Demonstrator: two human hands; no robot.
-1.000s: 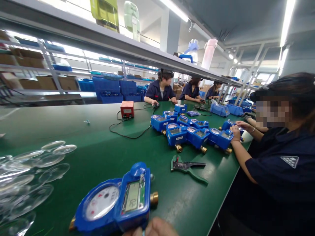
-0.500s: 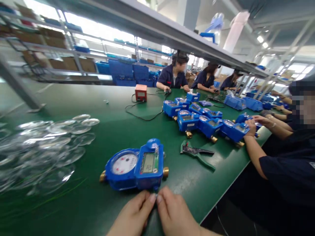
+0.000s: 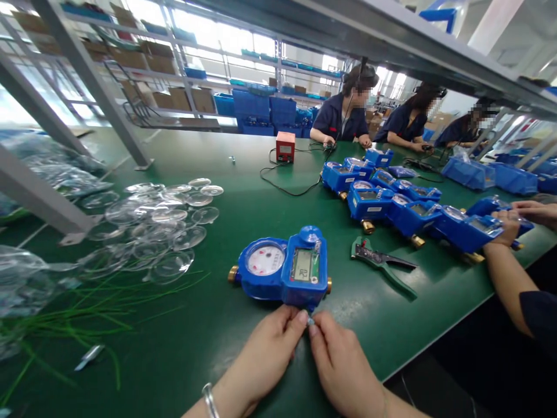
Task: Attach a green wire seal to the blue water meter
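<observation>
Left hand (image 3: 270, 348), right hand (image 3: 343, 366): fingertips meet, each grip pinching one small pale part (image 3: 310, 320) at the near edge of the meter (image 3: 285, 270). The meter lies flat on the green worktop (image 3: 195, 331). Right: pliers (image 3: 375, 259). Left: clear discs (image 3: 169, 215).

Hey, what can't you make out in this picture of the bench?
All in the head view:
- The small part pinched between left hand and right hand: too small, fingertips cover it.
- The meter: screen digits too small to read.
- The red box: display too far off.
- The co-worker's hand on the meter row: body cut off by the right edge.
- The bags at left: blurred, cut by the edge.
</observation>
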